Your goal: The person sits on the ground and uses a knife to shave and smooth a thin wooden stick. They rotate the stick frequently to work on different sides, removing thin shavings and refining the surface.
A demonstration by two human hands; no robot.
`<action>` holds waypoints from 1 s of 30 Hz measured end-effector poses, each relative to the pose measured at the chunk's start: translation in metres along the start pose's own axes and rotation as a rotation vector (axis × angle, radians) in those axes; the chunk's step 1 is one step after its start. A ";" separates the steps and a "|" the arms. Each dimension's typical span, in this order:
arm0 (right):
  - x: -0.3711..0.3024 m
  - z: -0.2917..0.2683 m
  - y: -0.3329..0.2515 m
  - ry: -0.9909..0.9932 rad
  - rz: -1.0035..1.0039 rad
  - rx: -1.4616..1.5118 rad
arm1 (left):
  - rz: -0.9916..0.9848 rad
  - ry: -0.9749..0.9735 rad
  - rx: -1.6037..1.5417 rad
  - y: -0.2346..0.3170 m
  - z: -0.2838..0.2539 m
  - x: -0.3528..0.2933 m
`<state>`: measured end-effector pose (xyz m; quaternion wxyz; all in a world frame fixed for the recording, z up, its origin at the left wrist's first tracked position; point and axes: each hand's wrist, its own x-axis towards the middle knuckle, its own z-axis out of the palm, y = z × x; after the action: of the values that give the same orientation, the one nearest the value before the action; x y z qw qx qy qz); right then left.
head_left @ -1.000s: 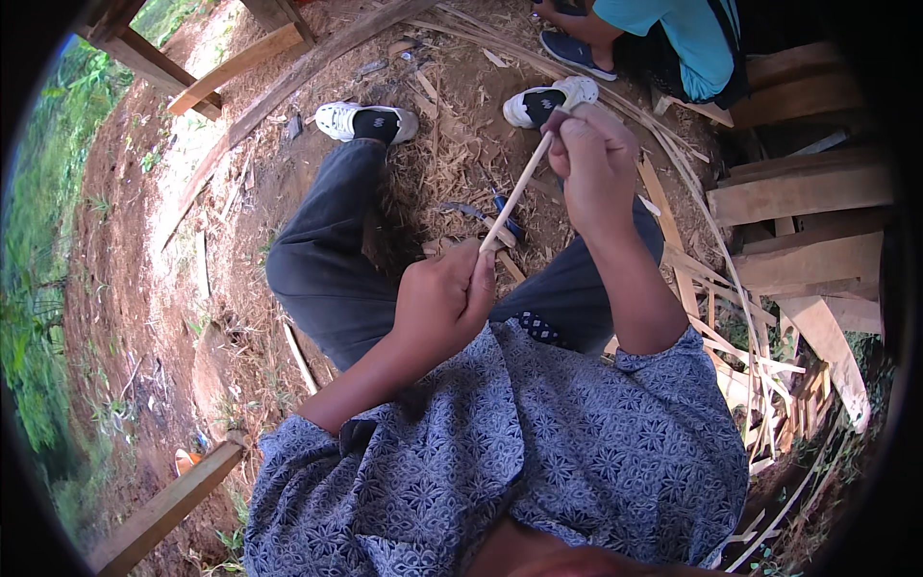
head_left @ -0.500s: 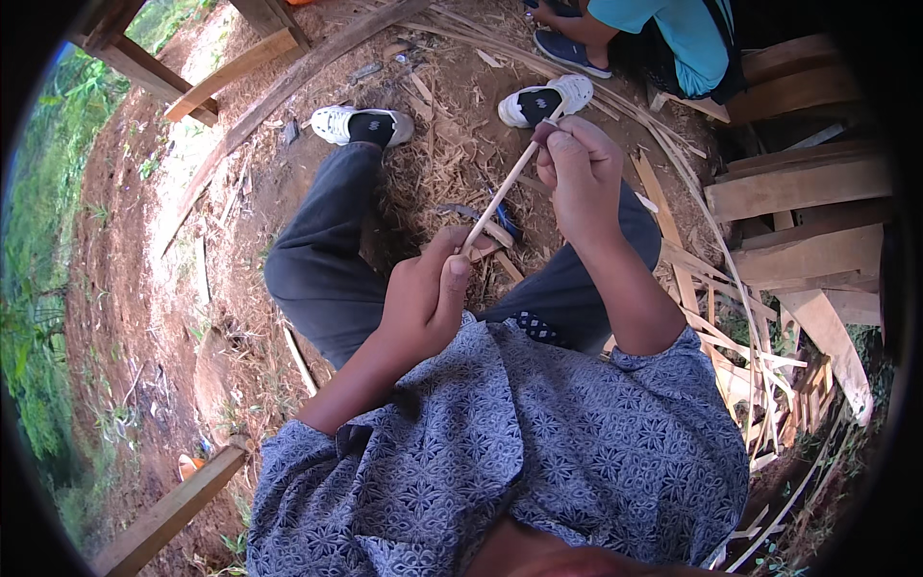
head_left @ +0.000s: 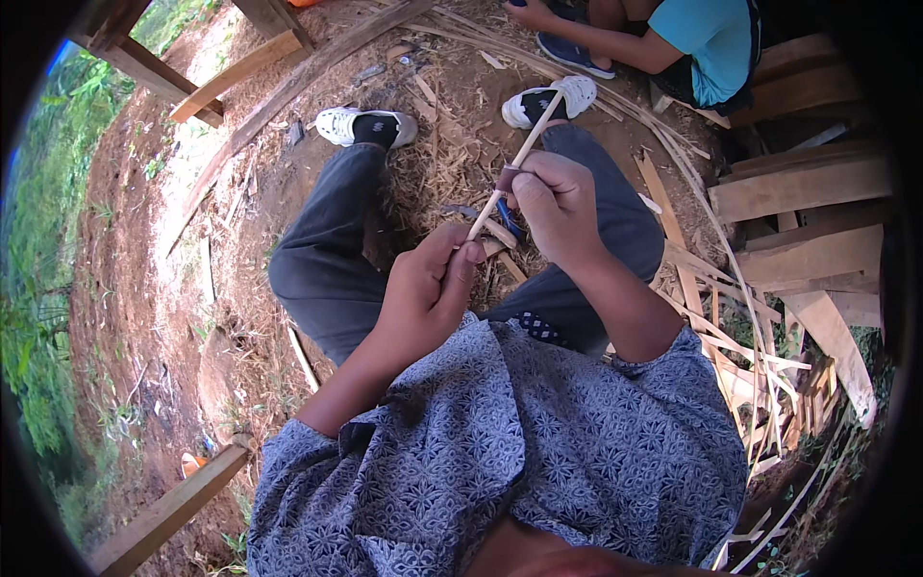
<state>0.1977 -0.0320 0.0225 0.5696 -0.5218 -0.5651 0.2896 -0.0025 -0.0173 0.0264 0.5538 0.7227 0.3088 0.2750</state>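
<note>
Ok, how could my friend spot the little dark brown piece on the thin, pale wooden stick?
Find the blue-grey patterned shirt, then the thin, pale wooden stick beyond it, held in the left hand. Partway along, the right hand holds the small dark brown piece, much shorter and darker than the stick.

Both hands (head_left: 558,212) in pinch grips

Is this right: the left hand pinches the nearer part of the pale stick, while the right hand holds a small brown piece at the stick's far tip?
Not quite: in the head view, the small brown piece is partway along the pale stick, which extends well beyond it. The left hand does pinch the nearer part, and the right hand does hold the piece.
</note>
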 end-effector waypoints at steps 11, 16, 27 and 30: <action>-0.005 0.014 -0.007 0.057 -0.018 -0.001 | 0.102 0.089 0.054 0.008 0.005 0.008; 0.021 -0.020 -0.007 0.270 0.155 0.256 | 0.033 0.043 0.056 0.010 0.008 0.001; 0.004 -0.004 0.000 0.091 0.038 -0.011 | -0.019 -0.004 0.088 0.004 0.006 0.004; 0.028 -0.029 0.003 0.301 0.077 0.194 | 0.014 0.013 0.087 -0.003 0.016 -0.007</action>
<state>0.2314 -0.0133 0.0348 0.6837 -0.5233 -0.4226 0.2831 0.0046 -0.0320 0.0192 0.5179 0.7464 0.3191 0.2697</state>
